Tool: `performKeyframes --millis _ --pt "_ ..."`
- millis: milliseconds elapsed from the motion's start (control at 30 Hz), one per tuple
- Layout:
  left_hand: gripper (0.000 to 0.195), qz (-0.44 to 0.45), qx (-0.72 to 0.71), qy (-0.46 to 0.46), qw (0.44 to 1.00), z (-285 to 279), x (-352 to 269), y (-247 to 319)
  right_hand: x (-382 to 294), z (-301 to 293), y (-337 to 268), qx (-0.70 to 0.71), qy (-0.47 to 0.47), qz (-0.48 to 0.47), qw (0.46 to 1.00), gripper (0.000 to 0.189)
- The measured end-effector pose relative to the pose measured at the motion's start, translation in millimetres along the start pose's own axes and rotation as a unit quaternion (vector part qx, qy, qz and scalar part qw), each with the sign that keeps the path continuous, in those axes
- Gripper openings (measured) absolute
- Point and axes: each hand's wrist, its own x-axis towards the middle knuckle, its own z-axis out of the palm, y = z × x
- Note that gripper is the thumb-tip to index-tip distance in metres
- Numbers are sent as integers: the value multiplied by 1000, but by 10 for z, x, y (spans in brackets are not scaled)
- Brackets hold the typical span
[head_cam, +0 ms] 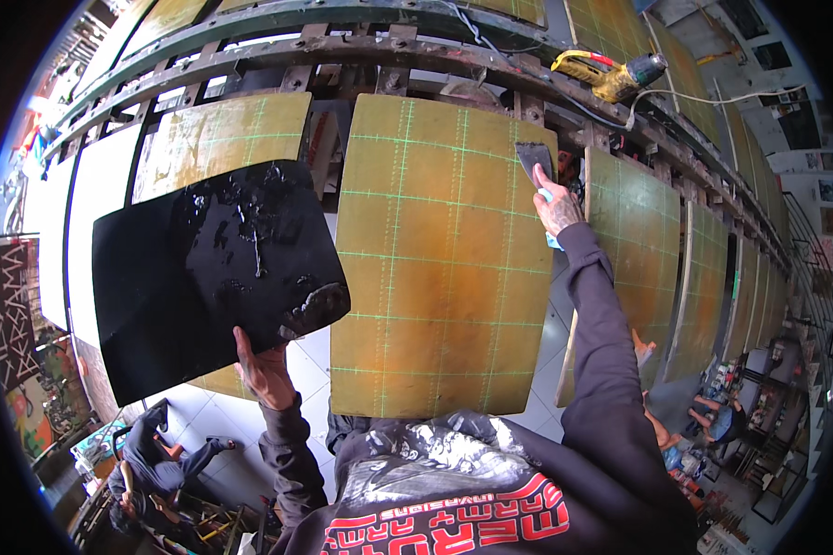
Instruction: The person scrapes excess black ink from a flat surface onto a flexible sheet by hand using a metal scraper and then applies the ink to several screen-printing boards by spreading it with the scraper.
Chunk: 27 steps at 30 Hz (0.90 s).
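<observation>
My left hand point(267, 371) grips the lower edge of a black rectangular sheet point(160, 277), thumb on its face. Wet, shiny smears of a dark substance lie on the sheet's upper middle and lower right corner. My right hand point(559, 208) holds a broad-bladed scraper point(533, 158) with a pale blue handle, its blade over the upper right corner of a yellowish board point(444, 263). Whether the blade touches the board I cannot tell. Green grid lines with tick marks cross this board, which lies in front of me between both hands.
More gridded boards point(632, 208) stand in rows on both sides of a metal rail frame point(361, 48). A yellow heat gun point(611, 76) with a cable rests on the frame at the upper right. People sit at the lower left point(153, 472) and lower right point(718, 420).
</observation>
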Motion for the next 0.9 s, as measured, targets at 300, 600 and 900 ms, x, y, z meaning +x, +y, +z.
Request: performKeyframes --millis 300,600,900 --pt "42 -7 -67 -50 997 19 256 -29 151 -488 76 -4 -69 -57 996 60" --pt "43 -30 17 141 989 80 58 -18 1 -726 296 92 -32 -136 986 57" --pt "43 -37 -39 111 992 29 -86 40 479 -1080 484 -118 -124 -163 972 56"
